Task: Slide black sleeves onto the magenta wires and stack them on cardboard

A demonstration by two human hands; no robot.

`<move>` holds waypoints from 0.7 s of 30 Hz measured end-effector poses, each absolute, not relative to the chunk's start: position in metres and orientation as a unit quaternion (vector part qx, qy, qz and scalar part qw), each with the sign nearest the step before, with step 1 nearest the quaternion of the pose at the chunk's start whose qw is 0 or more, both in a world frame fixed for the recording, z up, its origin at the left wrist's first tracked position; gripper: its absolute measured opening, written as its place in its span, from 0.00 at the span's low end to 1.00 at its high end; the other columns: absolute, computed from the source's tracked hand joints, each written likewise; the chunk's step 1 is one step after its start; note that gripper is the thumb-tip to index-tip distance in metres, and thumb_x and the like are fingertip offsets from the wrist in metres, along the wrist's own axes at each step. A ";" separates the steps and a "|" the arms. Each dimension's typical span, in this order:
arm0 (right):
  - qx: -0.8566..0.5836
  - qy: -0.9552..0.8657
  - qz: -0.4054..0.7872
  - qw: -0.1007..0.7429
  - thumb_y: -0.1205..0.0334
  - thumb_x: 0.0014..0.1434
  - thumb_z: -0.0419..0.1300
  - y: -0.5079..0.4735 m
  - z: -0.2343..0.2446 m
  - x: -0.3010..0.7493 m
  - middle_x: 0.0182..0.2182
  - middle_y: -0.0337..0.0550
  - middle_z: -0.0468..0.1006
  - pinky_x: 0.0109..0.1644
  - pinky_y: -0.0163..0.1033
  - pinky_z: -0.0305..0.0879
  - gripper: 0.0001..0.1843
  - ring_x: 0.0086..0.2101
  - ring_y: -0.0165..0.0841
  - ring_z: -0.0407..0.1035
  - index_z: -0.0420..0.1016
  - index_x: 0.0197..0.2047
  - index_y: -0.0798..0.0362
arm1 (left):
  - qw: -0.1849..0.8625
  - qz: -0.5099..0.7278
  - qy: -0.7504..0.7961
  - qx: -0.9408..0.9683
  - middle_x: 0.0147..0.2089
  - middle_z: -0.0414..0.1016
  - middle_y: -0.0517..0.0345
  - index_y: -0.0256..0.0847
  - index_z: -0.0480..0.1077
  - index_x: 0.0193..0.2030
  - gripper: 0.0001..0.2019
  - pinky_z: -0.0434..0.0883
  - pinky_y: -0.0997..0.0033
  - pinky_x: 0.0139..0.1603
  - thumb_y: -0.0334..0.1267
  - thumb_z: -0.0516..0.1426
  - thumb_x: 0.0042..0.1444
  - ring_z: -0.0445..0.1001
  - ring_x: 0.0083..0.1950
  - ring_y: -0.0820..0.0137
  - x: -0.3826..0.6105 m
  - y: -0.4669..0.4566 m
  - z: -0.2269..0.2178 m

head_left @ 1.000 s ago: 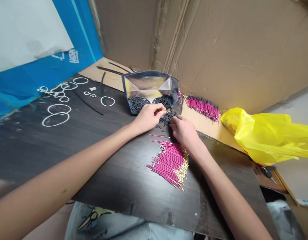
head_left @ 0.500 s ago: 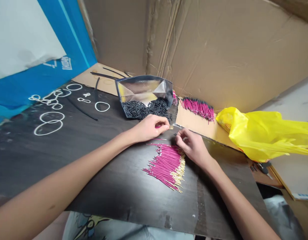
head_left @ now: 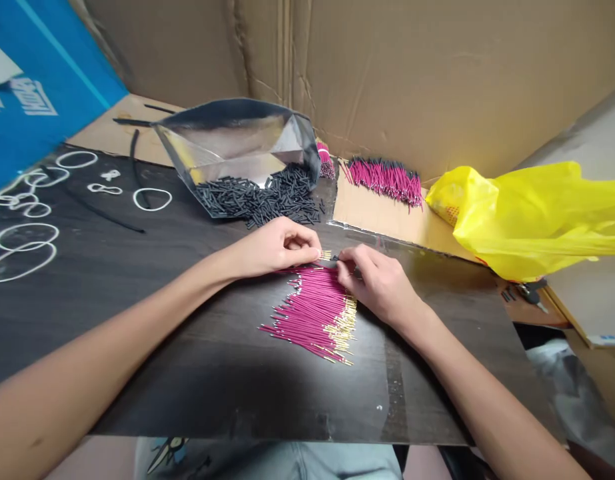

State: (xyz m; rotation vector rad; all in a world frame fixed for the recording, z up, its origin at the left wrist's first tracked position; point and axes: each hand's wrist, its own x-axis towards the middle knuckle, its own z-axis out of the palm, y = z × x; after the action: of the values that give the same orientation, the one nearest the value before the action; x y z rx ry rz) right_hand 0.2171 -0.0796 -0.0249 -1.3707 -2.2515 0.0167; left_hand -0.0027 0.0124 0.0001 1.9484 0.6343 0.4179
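My left hand [head_left: 280,250] is closed in a pinch around a few pink wires, whose gold terminals [head_left: 326,255] poke out past the fingertips. Facing it, my right hand [head_left: 372,277] pinches small black sleeves [head_left: 335,258], their tips close to those gold ends; whether they touch I cannot tell. Just below both hands lies a spread of pink wires [head_left: 310,303], gold ends to the right. Behind my left hand stands an open foil bag [head_left: 232,137], with many short black sleeves [head_left: 267,197] in its mouth and spilling onto the table.
Pink wires with black ends [head_left: 387,180] lie in a row on a cardboard sheet [head_left: 357,210]. A banded bundle [head_left: 325,157] sits beside the bag. A yellow plastic bag [head_left: 532,213] is at right. White rubber bands [head_left: 27,237] and black tubing [head_left: 104,213] lie at left.
The view has shifted, so the tabletop things appear farther left and higher. My hands have come closer together, bringing the black sleeves nearer the gold terminals.
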 end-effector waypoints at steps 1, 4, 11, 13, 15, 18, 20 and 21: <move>-0.502 -0.827 0.005 0.253 0.62 0.71 0.50 -0.080 -0.025 0.218 0.36 0.48 0.82 0.39 0.41 0.71 0.11 0.36 0.36 0.76 0.73 0.42 0.51 | 0.500 0.171 0.265 0.807 0.25 0.69 0.61 0.39 0.75 0.29 0.12 0.59 0.73 0.27 0.44 0.58 0.59 0.63 0.26 0.73 -0.002 0.012 0.000; -0.500 -0.826 0.004 0.259 0.61 0.71 0.51 -0.082 -0.026 0.219 0.37 0.47 0.82 0.39 0.42 0.71 0.10 0.37 0.36 0.76 0.73 0.42 0.50 | 0.502 0.174 0.270 0.803 0.24 0.67 0.62 0.39 0.75 0.30 0.12 0.57 0.73 0.27 0.44 0.59 0.59 0.61 0.26 0.73 -0.001 0.011 -0.003; -0.497 -0.830 -0.010 0.252 0.62 0.71 0.50 -0.081 -0.029 0.219 0.36 0.47 0.82 0.38 0.41 0.71 0.10 0.36 0.36 0.76 0.73 0.42 0.52 | 0.511 0.173 0.272 0.797 0.25 0.66 0.61 0.39 0.74 0.30 0.12 0.57 0.72 0.28 0.44 0.59 0.59 0.61 0.26 0.73 -0.001 0.012 -0.004; -0.493 -0.828 -0.012 0.265 0.62 0.71 0.51 -0.081 -0.030 0.219 0.36 0.47 0.82 0.37 0.40 0.71 0.09 0.35 0.35 0.76 0.72 0.42 0.52 | 0.510 0.174 0.273 0.797 0.25 0.67 0.61 0.39 0.74 0.30 0.12 0.57 0.72 0.28 0.44 0.59 0.58 0.62 0.27 0.73 0.000 0.011 -0.003; -0.488 -0.826 -0.004 0.284 0.62 0.71 0.52 -0.082 -0.031 0.219 0.35 0.46 0.81 0.36 0.39 0.70 0.08 0.32 0.33 0.75 0.72 0.42 0.52 | 0.507 0.174 0.275 0.798 0.25 0.68 0.61 0.39 0.75 0.30 0.12 0.57 0.72 0.28 0.45 0.59 0.58 0.62 0.27 0.73 0.001 0.010 -0.003; -0.486 -0.822 0.013 0.299 0.62 0.70 0.54 -0.083 -0.031 0.218 0.35 0.45 0.81 0.35 0.39 0.69 0.07 0.30 0.31 0.72 0.71 0.42 0.52 | 0.501 0.173 0.275 0.802 0.25 0.67 0.61 0.39 0.75 0.30 0.12 0.57 0.72 0.27 0.44 0.59 0.58 0.61 0.26 0.73 0.002 0.010 -0.004; -0.488 -0.821 0.015 0.296 0.62 0.70 0.54 -0.083 -0.031 0.218 0.35 0.44 0.80 0.35 0.39 0.69 0.07 0.30 0.31 0.72 0.72 0.42 0.51 | 0.501 0.171 0.271 0.804 0.25 0.68 0.61 0.39 0.75 0.30 0.12 0.57 0.72 0.28 0.44 0.59 0.59 0.62 0.27 0.73 0.002 0.010 -0.005; -0.489 -0.820 0.016 0.297 0.62 0.70 0.54 -0.084 -0.031 0.218 0.35 0.44 0.80 0.36 0.39 0.70 0.06 0.30 0.31 0.72 0.72 0.42 0.51 | 0.502 0.170 0.269 0.804 0.25 0.68 0.61 0.38 0.75 0.30 0.12 0.57 0.72 0.28 0.44 0.58 0.59 0.62 0.27 0.73 0.002 0.010 -0.006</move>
State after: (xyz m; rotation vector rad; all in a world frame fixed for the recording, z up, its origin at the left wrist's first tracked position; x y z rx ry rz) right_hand 0.2176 -0.0837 -0.0306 -1.2991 -2.1817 0.0424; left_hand 0.0019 0.0101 -0.0058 1.9440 0.6502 0.4096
